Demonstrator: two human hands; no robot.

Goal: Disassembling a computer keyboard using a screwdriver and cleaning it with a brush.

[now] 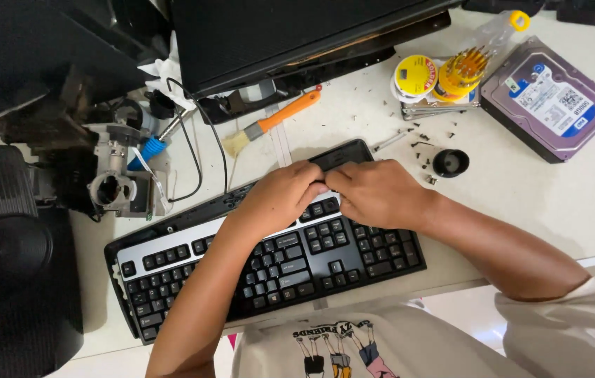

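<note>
Both hands, left hand (pixel 280 196) and right hand (pixel 378 192), pinch the top edge of the black keyboard (pixel 269 255) with clenched fingers; its keys remain seated, loose screws (pixel 423 140) lie beyond the fingers.

Both bare forearms reach up from the bottom of the frame and meet near its middle. The left hand (pixel 280 196) comes in from the lower left, knuckles up, fingers curled downward in a closed grip. The right hand (pixel 378 192) enters from the lower right, palm down, its fingertips bent and touching those of the left hand.
</note>
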